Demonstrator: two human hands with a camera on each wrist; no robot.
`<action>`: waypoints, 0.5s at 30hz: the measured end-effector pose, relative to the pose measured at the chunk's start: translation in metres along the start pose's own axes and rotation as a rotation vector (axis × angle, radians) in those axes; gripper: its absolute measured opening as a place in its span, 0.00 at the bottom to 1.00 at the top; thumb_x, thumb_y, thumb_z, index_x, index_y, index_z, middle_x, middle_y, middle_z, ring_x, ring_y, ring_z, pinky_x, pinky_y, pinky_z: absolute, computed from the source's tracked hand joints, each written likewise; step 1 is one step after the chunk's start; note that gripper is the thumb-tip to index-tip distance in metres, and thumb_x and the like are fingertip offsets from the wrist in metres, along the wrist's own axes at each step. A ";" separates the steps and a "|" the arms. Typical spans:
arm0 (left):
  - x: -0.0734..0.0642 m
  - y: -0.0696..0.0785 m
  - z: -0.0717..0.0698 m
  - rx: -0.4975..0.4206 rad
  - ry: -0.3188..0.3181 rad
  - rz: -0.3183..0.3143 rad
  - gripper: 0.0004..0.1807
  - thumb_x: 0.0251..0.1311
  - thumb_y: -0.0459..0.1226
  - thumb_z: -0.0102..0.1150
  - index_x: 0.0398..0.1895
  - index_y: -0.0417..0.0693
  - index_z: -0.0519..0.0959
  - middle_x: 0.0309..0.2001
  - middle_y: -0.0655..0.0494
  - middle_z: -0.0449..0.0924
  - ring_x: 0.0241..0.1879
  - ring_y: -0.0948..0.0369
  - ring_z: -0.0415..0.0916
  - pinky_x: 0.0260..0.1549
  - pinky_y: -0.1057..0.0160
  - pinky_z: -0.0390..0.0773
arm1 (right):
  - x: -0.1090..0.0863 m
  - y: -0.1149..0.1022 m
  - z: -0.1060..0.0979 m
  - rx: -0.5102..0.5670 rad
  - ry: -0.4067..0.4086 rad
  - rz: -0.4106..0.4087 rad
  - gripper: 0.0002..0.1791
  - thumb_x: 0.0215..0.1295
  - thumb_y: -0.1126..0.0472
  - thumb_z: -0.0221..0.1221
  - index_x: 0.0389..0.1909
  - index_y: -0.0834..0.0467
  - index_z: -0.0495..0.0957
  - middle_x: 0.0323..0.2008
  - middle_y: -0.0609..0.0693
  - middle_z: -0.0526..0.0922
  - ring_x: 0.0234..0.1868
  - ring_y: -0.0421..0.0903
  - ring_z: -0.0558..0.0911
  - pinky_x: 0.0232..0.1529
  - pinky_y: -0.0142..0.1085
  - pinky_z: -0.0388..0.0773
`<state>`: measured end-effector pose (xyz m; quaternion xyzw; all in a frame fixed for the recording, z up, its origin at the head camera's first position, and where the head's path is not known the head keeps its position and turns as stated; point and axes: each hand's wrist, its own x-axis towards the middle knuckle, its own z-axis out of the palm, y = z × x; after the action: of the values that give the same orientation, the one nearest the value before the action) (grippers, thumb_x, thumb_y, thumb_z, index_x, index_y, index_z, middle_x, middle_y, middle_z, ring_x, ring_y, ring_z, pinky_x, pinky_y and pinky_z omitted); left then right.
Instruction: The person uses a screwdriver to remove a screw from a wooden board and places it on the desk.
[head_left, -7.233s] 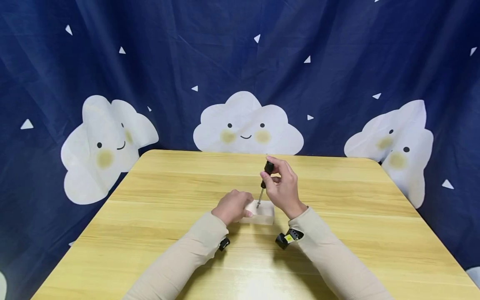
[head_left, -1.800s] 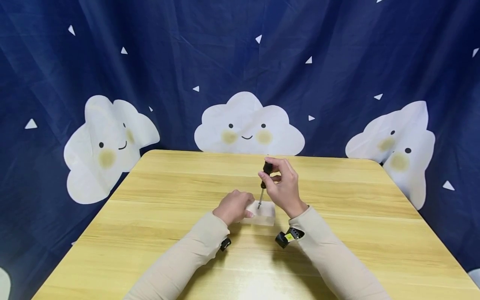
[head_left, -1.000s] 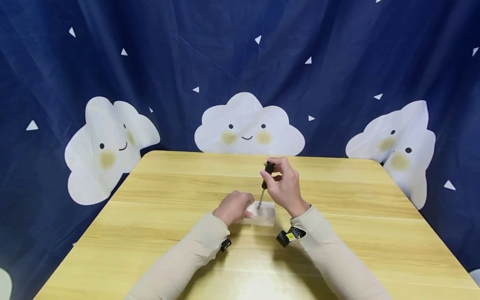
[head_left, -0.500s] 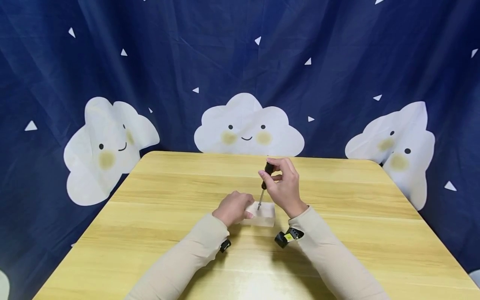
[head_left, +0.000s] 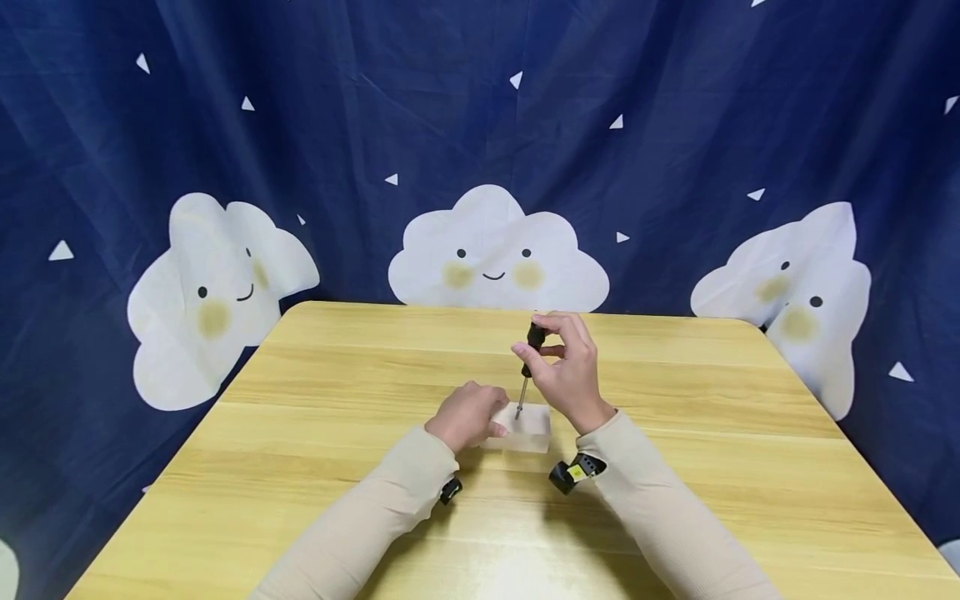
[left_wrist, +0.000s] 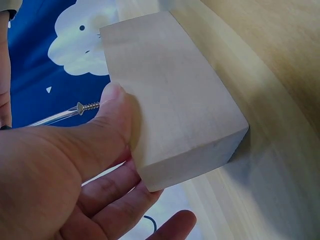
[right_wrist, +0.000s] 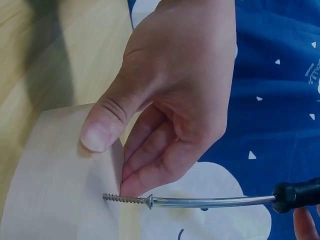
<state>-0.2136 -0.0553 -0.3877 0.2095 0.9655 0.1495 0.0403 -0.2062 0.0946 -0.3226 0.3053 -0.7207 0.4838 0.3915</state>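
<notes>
A pale wooden block (head_left: 531,435) lies on the table, and my left hand (head_left: 467,414) grips its left end, thumb on the near face. A metal screw (right_wrist: 125,199) stands in the block's top with much of its thread showing; in the left wrist view the screw (left_wrist: 90,106) is partly hidden behind the left thumb. The tip of a screwdriver (head_left: 523,390) meets the screw head, its shaft leaning slightly right. My right hand (head_left: 572,377) holds the black handle (right_wrist: 297,194) near its top between thumb and fingers. In the right wrist view only a bit of that hand shows.
The wooden table (head_left: 360,367) has rounded far corners. Behind it hangs a dark blue curtain (head_left: 450,108) with printed clouds and white triangles. Black wrist devices, such as the right one (head_left: 576,473), sit under both sleeves.
My right thumb and fingers shift slightly round the screwdriver handle between frames, and the handle's lean varies a little. My left hand and the block stay in place.
</notes>
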 end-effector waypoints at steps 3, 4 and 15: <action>0.000 0.001 0.000 -0.001 -0.004 -0.003 0.24 0.44 0.47 0.67 0.45 0.47 0.79 0.39 0.57 0.80 0.38 0.60 0.75 0.41 0.62 0.74 | 0.000 -0.001 0.000 -0.006 0.014 0.005 0.20 0.41 0.79 0.67 0.37 0.74 0.72 0.35 0.66 0.72 0.31 0.57 0.76 0.22 0.41 0.79; -0.001 0.001 0.000 -0.004 -0.006 -0.003 0.24 0.44 0.47 0.67 0.45 0.47 0.79 0.39 0.57 0.80 0.37 0.60 0.75 0.41 0.62 0.74 | 0.000 -0.001 0.000 -0.010 0.018 0.004 0.19 0.41 0.79 0.66 0.37 0.74 0.72 0.35 0.65 0.72 0.30 0.56 0.76 0.21 0.41 0.79; -0.001 0.001 0.000 0.002 -0.009 0.001 0.23 0.45 0.46 0.67 0.45 0.48 0.79 0.38 0.58 0.80 0.36 0.60 0.75 0.40 0.63 0.74 | -0.001 0.004 0.001 -0.024 0.021 -0.008 0.20 0.44 0.80 0.64 0.40 0.74 0.71 0.33 0.65 0.73 0.28 0.55 0.77 0.20 0.36 0.78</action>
<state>-0.2129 -0.0549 -0.3875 0.2110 0.9652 0.1478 0.0446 -0.2093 0.0954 -0.3257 0.2984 -0.7210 0.4767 0.4047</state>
